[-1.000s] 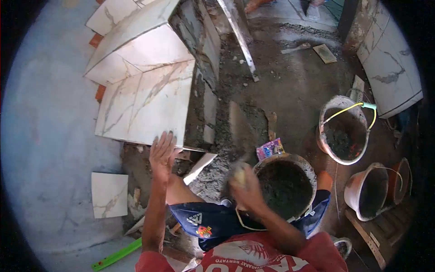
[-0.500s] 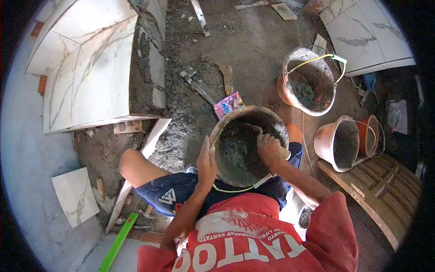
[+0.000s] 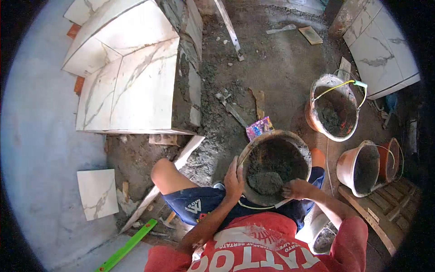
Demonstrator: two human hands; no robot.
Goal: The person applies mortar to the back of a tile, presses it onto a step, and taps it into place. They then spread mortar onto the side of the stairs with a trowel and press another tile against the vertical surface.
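A bucket (image 3: 308,156) of dark grey mortar (image 3: 276,156) rests tilted between my legs. My left hand (image 3: 234,180) grips its left rim, fingers lying along the outer wall. Low on the right inside the bucket, my right hand (image 3: 297,189) is closed round the handle of a trowel (image 3: 266,183). Its rounded blade is coated in mortar and lies in the mix; the handle is hidden in my fist. Against the bucket's far left side lies a purple printed packet (image 3: 260,128).
Several more buckets stand to the right: one mortar-smeared bucket (image 3: 333,109) with a yellow handle, another bucket (image 3: 360,167) by wooden boards (image 3: 385,208). On the left are a tiled block (image 3: 140,86), a loose tile (image 3: 97,195) and a green level (image 3: 127,245).
My right hand has moved down and toward me inside the bucket, bringing the trowel blade into the near part of the mortar. My left hand stays on the rim. The view has shifted.
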